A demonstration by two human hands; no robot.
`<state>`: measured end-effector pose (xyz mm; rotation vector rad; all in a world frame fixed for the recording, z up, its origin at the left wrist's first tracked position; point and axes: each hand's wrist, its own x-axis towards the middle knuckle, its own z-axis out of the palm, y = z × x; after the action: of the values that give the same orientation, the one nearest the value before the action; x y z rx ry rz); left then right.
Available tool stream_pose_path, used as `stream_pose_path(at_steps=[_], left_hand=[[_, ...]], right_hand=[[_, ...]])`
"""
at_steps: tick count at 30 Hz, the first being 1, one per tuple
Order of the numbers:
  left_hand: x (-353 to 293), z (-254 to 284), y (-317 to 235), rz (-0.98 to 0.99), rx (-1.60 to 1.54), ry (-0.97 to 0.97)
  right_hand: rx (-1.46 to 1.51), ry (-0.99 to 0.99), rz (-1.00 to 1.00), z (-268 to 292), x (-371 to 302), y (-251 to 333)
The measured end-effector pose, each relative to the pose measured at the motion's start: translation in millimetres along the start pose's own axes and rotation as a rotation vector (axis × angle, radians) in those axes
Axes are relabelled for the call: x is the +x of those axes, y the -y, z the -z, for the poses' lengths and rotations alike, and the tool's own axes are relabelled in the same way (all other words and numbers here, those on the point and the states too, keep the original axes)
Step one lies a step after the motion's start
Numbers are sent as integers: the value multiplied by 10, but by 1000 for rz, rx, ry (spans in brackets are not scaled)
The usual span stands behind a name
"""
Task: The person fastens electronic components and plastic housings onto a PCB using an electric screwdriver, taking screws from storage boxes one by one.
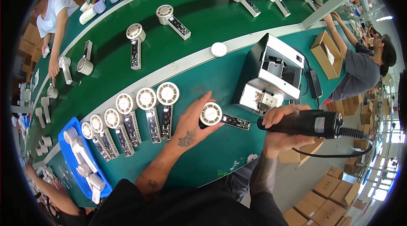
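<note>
My left hand [190, 128] is wrapped round the white round head of a handheld fan [210, 114], fingers on the far side and thumb on the near side. The fan's open handle bares a dark circuit board [236, 121] that points right. A black electric screwdriver [299, 124] lies level in my right hand [282, 130], its thin bit beside the board's right end; whether they touch I cannot tell. Left of my left hand stands a row of several similar fans [146, 98] with bare boards. Beyond my right hand is a white and black screw feeder [271, 73].
Green conveyor belt [199, 35] carries more open fans behind a pale rail. At left, a blue tray [78, 158] holds white fans. A round white cover [218, 49] rests by the rail. A cardboard box [326, 54], power adapter [313, 84] and screwdriver cord [339, 154] are at right. Other people sit nearby.
</note>
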<state>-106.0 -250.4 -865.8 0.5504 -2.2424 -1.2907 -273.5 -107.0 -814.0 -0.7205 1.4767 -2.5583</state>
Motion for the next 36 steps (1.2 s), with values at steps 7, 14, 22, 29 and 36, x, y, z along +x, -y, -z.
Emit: stream_pose_path(at_steps=[7,14,22,29,36], left_hand=[[21,-57,-102,-99,207,51],[-13,-77,-97,-119,207,45],[1,-74,-75,-120,234,55],[-8,-87,-64,-118,227,53],[-13,-74,-59,-100,225,56]], right_hand=[[78,-55,236,-175,182,466],[-331,-19,200,-425,535,243],[23,-83,-13,-505,100,188],[3,58,-109,-608,62,26],[73,28,-78,-615,22,41]])
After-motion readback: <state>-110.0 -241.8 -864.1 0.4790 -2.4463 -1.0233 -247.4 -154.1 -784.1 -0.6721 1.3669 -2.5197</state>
